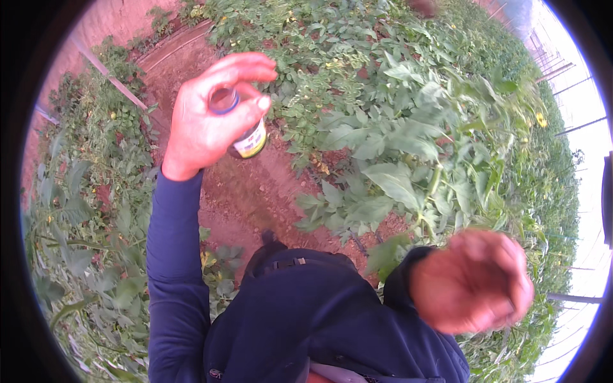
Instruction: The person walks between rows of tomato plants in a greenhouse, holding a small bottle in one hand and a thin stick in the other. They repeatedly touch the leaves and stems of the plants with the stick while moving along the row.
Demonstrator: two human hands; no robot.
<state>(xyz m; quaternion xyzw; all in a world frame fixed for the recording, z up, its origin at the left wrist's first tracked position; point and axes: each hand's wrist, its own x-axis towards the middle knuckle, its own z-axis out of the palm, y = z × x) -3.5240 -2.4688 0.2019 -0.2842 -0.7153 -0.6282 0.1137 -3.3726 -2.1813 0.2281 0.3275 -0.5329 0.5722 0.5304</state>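
My left hand (206,110) is raised above the soil path, thumb and fingers wrapped around a small bottle (250,141). The bottle's round top (223,99) shows inside the curl of that hand, and its lower part carries a printed label. It is tilted, and much of its side is hidden by the thumb. Blurred by motion, my right hand (471,282) is at the lower right with its fingers curled inward. A dark hollow lies between those fingers; whether it holds anything cannot be told. Tomato leaves (397,186) are close to that hand.
Tomato plants (345,62) with yellow flowers grow to the right of the reddish soil path (239,191). More plants (91,210) stand on the left, near a slanting pole (107,74). An earthen wall (119,24) borders the upper left. A bright, ribbed greenhouse cover (582,167) curves along the right.
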